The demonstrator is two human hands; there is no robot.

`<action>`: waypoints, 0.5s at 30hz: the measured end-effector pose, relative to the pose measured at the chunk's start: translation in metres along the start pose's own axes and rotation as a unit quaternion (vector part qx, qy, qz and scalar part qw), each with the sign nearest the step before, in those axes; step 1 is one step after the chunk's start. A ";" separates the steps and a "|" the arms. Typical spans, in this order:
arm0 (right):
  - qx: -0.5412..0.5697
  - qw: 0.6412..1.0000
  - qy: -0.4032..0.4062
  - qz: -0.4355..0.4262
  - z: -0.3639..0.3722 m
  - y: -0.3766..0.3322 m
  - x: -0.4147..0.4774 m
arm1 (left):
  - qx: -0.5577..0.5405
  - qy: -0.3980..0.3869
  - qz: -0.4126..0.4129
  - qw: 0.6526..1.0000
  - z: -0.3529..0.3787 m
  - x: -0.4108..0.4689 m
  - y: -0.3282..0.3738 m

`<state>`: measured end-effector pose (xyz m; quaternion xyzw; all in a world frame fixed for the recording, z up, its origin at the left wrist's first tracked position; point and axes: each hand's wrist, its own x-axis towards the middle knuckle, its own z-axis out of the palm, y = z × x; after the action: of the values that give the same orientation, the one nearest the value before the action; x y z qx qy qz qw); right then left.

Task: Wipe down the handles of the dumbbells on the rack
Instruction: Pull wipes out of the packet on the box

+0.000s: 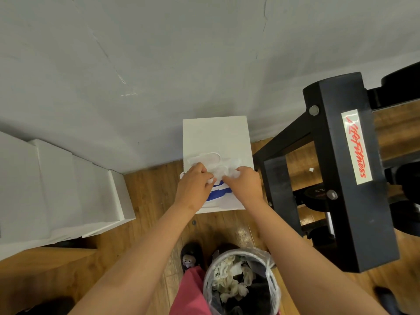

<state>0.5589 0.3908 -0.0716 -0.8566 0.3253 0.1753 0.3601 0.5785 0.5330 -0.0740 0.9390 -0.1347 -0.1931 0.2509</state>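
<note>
In the head view, both hands are meeting over a white box [216,135] that is standing on the wooden floor [154,189] against the grey wall [159,64]. The left hand [195,185] is pinching the left end of a crumpled white wipe [221,171], its fingers curling inward. The right hand [244,185] is gripping the other end, its fingers bending round the bunched material. The wipe is lying between the two hands, just past the knuckles, over the oval opening in the box top.

Right of the grip and well apart from it, the black rack [347,169] is standing. A dumbbell [316,193] is lying low inside it, below and right of the right hand, showing only its round end; its handle is hidden.

Behind the grip, toward the person, a plastic-lined bin [205,289] is holding crumpled pale scraps. White steps [68,189] are sitting far left of the left hand.
</note>
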 end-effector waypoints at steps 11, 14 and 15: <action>0.135 0.989 -0.055 0.008 0.005 0.023 -0.002 | -0.050 0.046 -0.108 0.992 -0.003 0.013 0.013; 0.201 0.978 -0.044 0.038 0.005 0.026 -0.006 | -0.017 0.007 -0.100 0.995 -0.007 0.021 0.015; 0.215 0.975 -0.047 0.043 0.004 0.026 -0.007 | -0.011 0.002 -0.098 0.995 -0.008 0.022 0.015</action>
<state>0.5356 0.3829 -0.0840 -0.7352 0.3748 0.1572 0.5426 0.5991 0.5157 -0.0662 0.9452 -0.0399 -0.2164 0.2412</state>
